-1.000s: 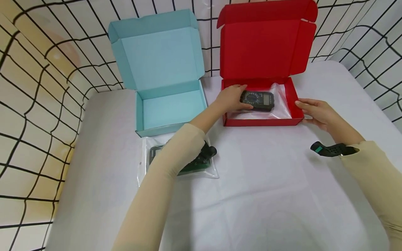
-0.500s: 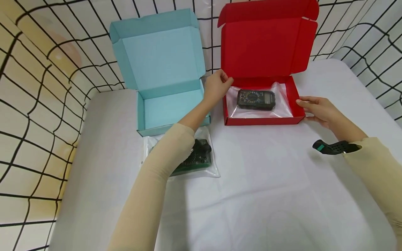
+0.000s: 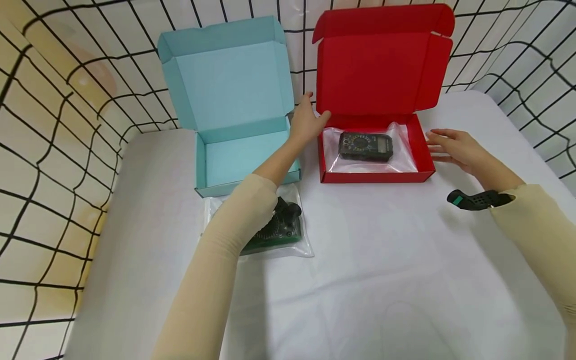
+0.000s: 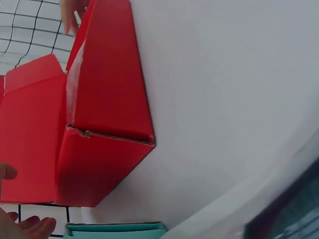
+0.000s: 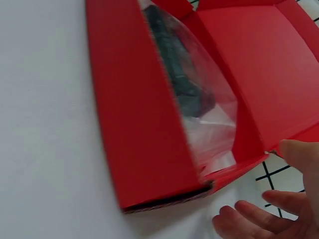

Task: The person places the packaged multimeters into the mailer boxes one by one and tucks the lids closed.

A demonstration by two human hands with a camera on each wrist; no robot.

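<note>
In the head view a black multimeter [image 3: 365, 146] in a clear plastic bag [image 3: 400, 150] lies inside the red box [image 3: 373, 177], whose lid stands up at the back. My left hand [image 3: 307, 122] is at the box's left rear corner, fingers extended and holding nothing. At the opposite side my right hand [image 3: 456, 147] has its fingers spread close beside the right wall. The right wrist view shows that hand [image 5: 279, 209] with the thumb near the lid hinge. To the left stands a light blue box [image 3: 245, 155], lid raised and nothing inside it.
Another bagged multimeter [image 3: 283, 227] lies in front of the blue box, partly hidden under my left sleeve [image 3: 234, 240]. Black wire grid panels [image 3: 58, 165] line the back and both sides of the white-covered table [image 3: 396, 275].
My left hand has come off the multimeter and moved left to the box's rear corner, its fingers opening out. My right hand has loosened from the box's right wall.
</note>
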